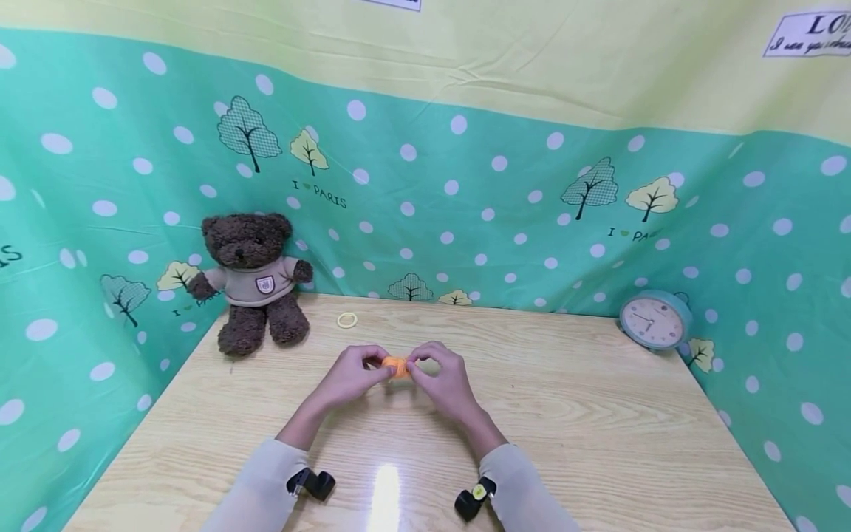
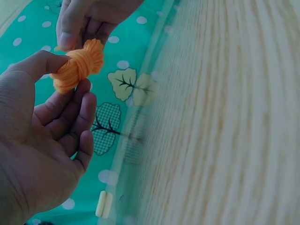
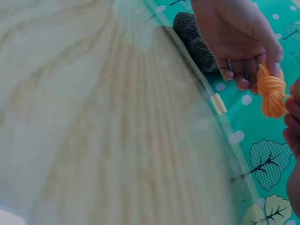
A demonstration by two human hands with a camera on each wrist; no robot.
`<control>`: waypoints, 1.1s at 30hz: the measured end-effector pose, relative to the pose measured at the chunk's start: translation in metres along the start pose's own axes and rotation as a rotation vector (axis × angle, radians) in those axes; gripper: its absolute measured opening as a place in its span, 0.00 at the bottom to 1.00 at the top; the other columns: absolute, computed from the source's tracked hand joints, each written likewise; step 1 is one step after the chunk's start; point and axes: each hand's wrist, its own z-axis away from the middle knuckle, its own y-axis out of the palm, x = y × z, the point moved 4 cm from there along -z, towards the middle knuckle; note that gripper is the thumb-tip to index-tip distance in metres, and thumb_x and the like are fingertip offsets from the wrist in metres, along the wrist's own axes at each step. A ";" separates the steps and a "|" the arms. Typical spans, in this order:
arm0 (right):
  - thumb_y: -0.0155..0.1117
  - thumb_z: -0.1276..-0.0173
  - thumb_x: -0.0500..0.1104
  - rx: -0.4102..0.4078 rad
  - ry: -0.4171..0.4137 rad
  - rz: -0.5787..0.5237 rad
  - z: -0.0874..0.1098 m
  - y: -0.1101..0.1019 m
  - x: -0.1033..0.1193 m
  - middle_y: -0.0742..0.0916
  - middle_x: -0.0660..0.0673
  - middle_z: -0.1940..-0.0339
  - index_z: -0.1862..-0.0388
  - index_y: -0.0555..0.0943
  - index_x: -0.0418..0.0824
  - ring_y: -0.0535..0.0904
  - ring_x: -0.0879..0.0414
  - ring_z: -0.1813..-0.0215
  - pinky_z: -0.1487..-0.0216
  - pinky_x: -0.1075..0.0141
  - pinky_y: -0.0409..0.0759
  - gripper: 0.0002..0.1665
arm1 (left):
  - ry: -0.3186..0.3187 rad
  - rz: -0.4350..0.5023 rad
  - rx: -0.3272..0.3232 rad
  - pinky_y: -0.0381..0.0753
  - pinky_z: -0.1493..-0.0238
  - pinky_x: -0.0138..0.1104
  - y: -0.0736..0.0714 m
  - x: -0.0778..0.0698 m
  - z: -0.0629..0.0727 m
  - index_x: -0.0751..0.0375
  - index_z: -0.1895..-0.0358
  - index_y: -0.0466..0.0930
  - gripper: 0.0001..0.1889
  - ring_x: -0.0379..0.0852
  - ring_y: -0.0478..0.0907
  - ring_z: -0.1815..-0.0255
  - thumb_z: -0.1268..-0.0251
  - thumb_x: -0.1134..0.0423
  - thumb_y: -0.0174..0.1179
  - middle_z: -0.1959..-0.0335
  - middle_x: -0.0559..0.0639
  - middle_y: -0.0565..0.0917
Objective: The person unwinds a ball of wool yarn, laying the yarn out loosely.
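A small orange yarn bundle point(image 1: 397, 366), wound tight round its middle, is held up over the table between two hands. My left hand point(image 1: 354, 375) pinches it between thumb and fingertips, its other fingers loosely bent, as the left wrist view shows. Close against the bundle's other side, my right hand point(image 1: 442, 375) pinches a strand of the yarn with thumb and fingers. In the right wrist view that strand runs from the bundle point(image 3: 271, 93) to the fingertips of the right hand point(image 3: 293, 117), which is partly cut off by the frame edge.
A pale yellow ring point(image 1: 346, 320) lies on the wooden table point(image 1: 585, 428) beyond the hands. A brown teddy bear point(image 1: 255, 281) sits at the back left, a round blue clock point(image 1: 654, 319) at the back right. Green dotted cloth point(image 1: 412, 185) hangs behind.
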 end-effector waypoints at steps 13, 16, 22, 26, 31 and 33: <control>0.71 0.29 0.39 -0.065 0.179 -0.151 0.004 -0.036 -0.006 0.90 0.42 0.61 0.60 0.88 0.40 0.84 0.60 0.54 0.37 0.67 0.81 0.03 | 0.063 0.057 0.043 0.78 0.65 0.30 -0.003 -0.014 -0.001 0.61 0.57 0.87 0.09 0.45 0.78 0.66 0.35 0.59 0.70 0.65 0.51 0.87; 0.71 0.29 0.39 -0.074 0.184 -0.168 0.005 -0.045 -0.006 0.90 0.40 0.60 0.60 0.88 0.40 0.84 0.59 0.54 0.38 0.68 0.81 0.03 | 0.076 0.080 0.047 0.78 0.65 0.29 -0.004 -0.018 0.000 0.62 0.57 0.86 0.10 0.44 0.78 0.65 0.35 0.60 0.71 0.64 0.52 0.86; 0.71 0.29 0.38 -0.076 0.167 -0.153 0.007 -0.062 -0.006 0.89 0.40 0.60 0.59 0.88 0.39 0.84 0.61 0.54 0.39 0.70 0.81 0.03 | 0.083 0.128 0.032 0.76 0.65 0.29 -0.008 -0.028 0.001 0.63 0.56 0.86 0.09 0.42 0.76 0.66 0.34 0.62 0.69 0.65 0.50 0.85; 0.71 0.30 0.35 -0.092 0.158 -0.161 0.008 -0.073 -0.005 0.89 0.38 0.61 0.60 0.88 0.36 0.84 0.61 0.55 0.42 0.71 0.82 0.03 | 0.081 0.153 0.011 0.76 0.66 0.29 -0.013 -0.032 0.002 0.63 0.55 0.86 0.09 0.42 0.76 0.66 0.34 0.62 0.69 0.65 0.50 0.84; 0.71 0.31 0.33 -0.131 0.167 -0.146 0.011 -0.087 -0.008 0.89 0.40 0.62 0.61 0.88 0.34 0.84 0.62 0.56 0.45 0.71 0.83 0.02 | 0.078 0.150 0.001 0.77 0.63 0.30 -0.017 -0.033 0.003 0.62 0.55 0.86 0.09 0.43 0.77 0.64 0.33 0.61 0.69 0.64 0.51 0.84; 0.71 0.32 0.32 -0.145 0.175 -0.133 0.012 -0.093 -0.009 0.90 0.42 0.62 0.61 0.88 0.35 0.84 0.62 0.57 0.46 0.70 0.83 0.02 | 0.082 0.145 -0.001 0.77 0.63 0.30 -0.018 -0.032 0.002 0.63 0.55 0.86 0.09 0.43 0.78 0.63 0.32 0.61 0.69 0.63 0.51 0.84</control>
